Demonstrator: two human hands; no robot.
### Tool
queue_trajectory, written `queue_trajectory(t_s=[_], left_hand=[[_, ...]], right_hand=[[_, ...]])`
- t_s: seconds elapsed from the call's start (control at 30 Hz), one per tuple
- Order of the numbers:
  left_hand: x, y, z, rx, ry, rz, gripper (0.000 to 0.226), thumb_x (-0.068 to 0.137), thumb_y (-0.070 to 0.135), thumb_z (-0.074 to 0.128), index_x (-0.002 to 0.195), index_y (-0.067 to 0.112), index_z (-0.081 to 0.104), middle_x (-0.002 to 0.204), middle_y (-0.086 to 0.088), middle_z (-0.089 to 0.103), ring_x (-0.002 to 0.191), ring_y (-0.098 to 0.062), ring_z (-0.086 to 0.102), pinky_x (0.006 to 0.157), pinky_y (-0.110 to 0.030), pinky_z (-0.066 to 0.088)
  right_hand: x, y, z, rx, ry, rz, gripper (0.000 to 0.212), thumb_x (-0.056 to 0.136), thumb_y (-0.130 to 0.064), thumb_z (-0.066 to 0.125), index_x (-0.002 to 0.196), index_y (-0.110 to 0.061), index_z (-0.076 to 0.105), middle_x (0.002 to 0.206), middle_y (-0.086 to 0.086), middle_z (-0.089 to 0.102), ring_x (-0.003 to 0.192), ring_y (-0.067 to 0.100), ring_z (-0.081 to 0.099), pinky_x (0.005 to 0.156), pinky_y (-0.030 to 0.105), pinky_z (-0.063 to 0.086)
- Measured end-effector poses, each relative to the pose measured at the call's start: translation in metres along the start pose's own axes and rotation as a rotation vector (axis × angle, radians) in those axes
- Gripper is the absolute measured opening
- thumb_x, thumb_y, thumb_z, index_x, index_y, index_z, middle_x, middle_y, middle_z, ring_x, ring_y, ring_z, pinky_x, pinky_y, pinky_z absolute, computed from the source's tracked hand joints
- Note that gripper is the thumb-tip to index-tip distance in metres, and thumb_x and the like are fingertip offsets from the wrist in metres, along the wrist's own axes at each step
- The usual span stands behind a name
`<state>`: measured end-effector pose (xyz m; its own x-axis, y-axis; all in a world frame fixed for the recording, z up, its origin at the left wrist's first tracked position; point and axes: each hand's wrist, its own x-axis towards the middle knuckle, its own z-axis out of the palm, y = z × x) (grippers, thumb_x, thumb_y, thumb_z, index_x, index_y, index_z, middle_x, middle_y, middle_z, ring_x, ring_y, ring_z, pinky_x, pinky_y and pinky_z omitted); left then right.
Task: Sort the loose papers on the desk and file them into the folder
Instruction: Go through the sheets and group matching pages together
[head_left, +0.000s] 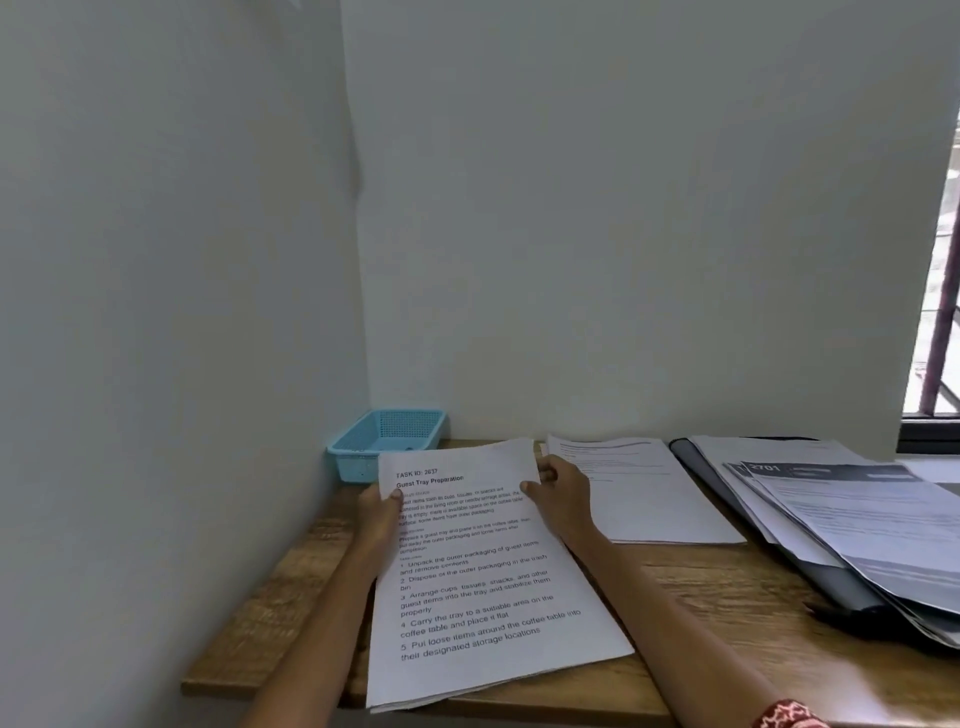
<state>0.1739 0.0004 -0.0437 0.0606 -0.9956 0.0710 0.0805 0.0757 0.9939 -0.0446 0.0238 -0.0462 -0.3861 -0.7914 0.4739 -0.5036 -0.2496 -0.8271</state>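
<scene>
In the head view we see our left hand (378, 512) and right hand (561, 499) pinching the side edges of a stack of white printed sheets (478, 587) at lower centre, thumbs on top, fingers curled beneath. Right of it lies another white sheet (654, 499); at the frame's right edge the dark grey folder (831, 587) holds more printed papers (872, 525) on the wooden desk (727, 587).

You hold a thin stack of white printed sheets (483, 566) with your left hand (376, 512) and right hand (558, 499), thumbs on top. A dark grey folder (831, 582), apparently open, lies right under more papers (862, 525).
</scene>
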Motion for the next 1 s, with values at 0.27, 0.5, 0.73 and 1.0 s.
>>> queue_trajectory(t_s=[0.27, 0.5, 0.73, 1.0], left_hand=[[0.011, -0.004, 0.016, 0.739, 0.444, 0.544, 0.062, 0.07, -0.022, 0.051, 0.126, 0.005, 0.05, 0.118, -0.02, 0.055, 0.11, -0.038, 0.049, 0.087, -0.049, 0.045], [0.001, -0.019, 0.035, 0.773, -0.098, 0.841, 0.04, 0.094, 0.026, 0.043, 0.131, 0.011, 0.048, 0.123, -0.006, 0.047, 0.115, -0.019, 0.04, 0.097, -0.021, 0.034], [0.012, -0.024, 0.027, 0.773, -0.145, 0.73, 0.021, 0.073, -0.007, 0.069, 0.083, 0.011, 0.073, 0.101, -0.006, 0.063, 0.098, -0.018, 0.048, 0.076, -0.029, 0.037], [0.022, -0.027, 0.027, 0.95, -0.344, 0.832, 0.024, 0.07, -0.009, 0.069, 0.086, 0.01, 0.069, 0.116, -0.004, 0.063, 0.113, -0.02, 0.052, 0.091, -0.023, 0.036]], right_hand=[[0.008, 0.01, -0.009, 0.001, -0.057, -0.037, 0.034, 0.069, 0.005, 0.077, 0.062, -0.023, 0.061, 0.06, -0.008, 0.061, 0.052, -0.003, 0.057, 0.062, 0.021, 0.051], [0.006, 0.0, -0.004, -0.129, -0.123, -0.472, 0.011, 0.064, -0.002, 0.079, 0.07, -0.007, 0.072, 0.085, 0.007, 0.069, 0.088, 0.003, 0.056, 0.082, 0.018, 0.04], [0.004, -0.014, -0.016, 0.158, -0.563, 0.01, 0.008, 0.08, -0.022, 0.074, 0.075, -0.016, 0.074, 0.086, 0.012, 0.072, 0.085, 0.015, 0.065, 0.083, 0.03, 0.048], [0.024, 0.023, -0.009, -0.306, -0.26, -0.088, 0.017, 0.082, -0.014, 0.067, 0.099, -0.012, 0.067, 0.098, -0.001, 0.068, 0.092, 0.016, 0.06, 0.082, 0.031, 0.044]])
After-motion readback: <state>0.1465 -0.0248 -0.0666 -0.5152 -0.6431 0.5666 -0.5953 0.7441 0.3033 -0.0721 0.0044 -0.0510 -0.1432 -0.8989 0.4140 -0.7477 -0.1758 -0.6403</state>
